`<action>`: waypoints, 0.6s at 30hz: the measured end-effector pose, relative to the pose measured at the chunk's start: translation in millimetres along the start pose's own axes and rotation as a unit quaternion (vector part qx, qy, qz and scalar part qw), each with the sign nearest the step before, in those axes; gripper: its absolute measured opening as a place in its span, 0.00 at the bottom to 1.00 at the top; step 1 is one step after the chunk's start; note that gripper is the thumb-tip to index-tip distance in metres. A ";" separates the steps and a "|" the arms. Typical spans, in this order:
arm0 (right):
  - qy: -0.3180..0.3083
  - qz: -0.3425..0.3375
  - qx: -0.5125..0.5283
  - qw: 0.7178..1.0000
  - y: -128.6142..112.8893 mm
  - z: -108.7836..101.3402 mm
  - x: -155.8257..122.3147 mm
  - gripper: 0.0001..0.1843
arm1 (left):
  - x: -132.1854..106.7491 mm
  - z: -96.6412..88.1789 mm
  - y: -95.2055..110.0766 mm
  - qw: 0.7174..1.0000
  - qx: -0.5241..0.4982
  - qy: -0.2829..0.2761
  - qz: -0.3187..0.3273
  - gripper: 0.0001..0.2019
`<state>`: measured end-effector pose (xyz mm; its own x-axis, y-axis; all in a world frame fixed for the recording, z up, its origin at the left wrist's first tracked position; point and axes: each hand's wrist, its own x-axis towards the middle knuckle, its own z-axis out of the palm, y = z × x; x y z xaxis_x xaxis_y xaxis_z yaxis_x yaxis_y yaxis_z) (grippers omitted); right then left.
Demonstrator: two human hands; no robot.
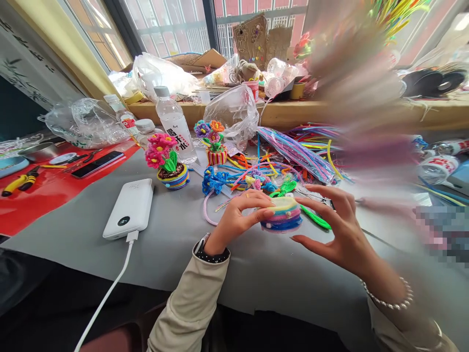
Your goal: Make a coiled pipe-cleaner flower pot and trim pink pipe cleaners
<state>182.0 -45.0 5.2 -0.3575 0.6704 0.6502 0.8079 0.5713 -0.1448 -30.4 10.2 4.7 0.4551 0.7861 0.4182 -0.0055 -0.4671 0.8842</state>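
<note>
A small round pot [281,217] wrapped in bands of yellow, teal, pink and blue pipe cleaner, dotted with small beads, is tilted in front of me. My left hand [245,215] pinches its left side between thumb and fingers. My right hand [335,227] is spread around the right side, thumb and fingers apart; I cannot tell whether its index fingertip touches the rim. Behind the pot are green pipe-cleaner pieces [287,187] and a bright green loop [315,217]. Blue pipe-cleaner flowers [214,181] lie beyond my left hand.
Two flower pots, one pink-flowered [172,176] and one striped [217,155], stand near a water bottle [175,124]. A white power bank [130,208] with a cable lies left. Bundled pipe cleaners [296,154] lie farther back. A large blur covers the right side.
</note>
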 end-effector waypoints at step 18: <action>0.150 0.029 0.001 0.988 3.8 1.7 1.1 0.25 | 14.6 12.6 41.9 0.996 0.074 0.034 0.046 0.16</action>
<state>183.9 -41.3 4.1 -0.1548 0.5315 0.8328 0.8218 0.5372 -0.1901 -12.8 -3.0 45.3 0.3978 0.7601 0.5138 0.0898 -0.5896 0.8027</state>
